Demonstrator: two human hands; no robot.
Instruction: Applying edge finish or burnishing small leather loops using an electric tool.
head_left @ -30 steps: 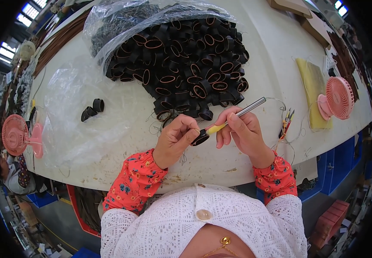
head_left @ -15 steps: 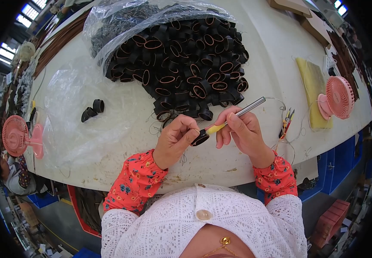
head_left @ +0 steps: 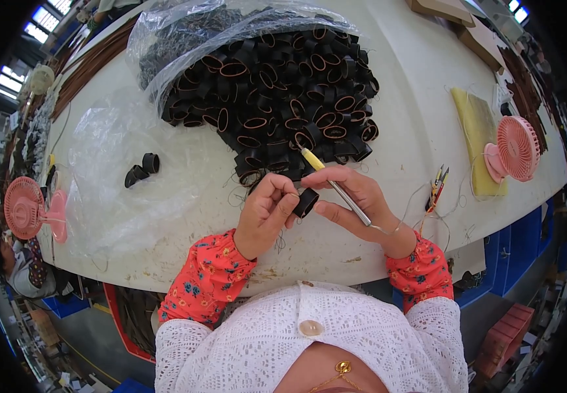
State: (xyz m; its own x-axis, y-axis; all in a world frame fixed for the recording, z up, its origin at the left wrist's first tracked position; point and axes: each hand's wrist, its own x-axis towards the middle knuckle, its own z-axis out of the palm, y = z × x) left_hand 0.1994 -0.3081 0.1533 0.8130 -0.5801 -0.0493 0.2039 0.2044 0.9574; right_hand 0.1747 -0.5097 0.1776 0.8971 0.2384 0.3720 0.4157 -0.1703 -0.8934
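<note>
My left hand (head_left: 265,216) pinches a small black band loop (head_left: 306,203) between thumb and fingertips, just in front of a big pile of similar black loops (head_left: 277,98) with tan edges. In my right hand (head_left: 365,196) lies a slim pen-shaped tool (head_left: 350,199), silver with a yellow section and a thin cord at its rear. Its yellow end points away from me, toward the pile and off the held loop. My right thumb and fingers are close around the loop's right side; whether they touch it I cannot tell.
A clear plastic bag (head_left: 182,39) covers the pile's far left. A few loose loops (head_left: 150,162) rest on plastic film (head_left: 110,203) at left. Pink fans (head_left: 518,148) stand at both sides. Snips (head_left: 438,187) and a yellow pad (head_left: 476,141) are at right. A person (head_left: 28,265) is at far left.
My right hand has swung the tool round: its yellow end was at the loop and now points away toward the pile. The loop has turned slightly in my left fingers.
</note>
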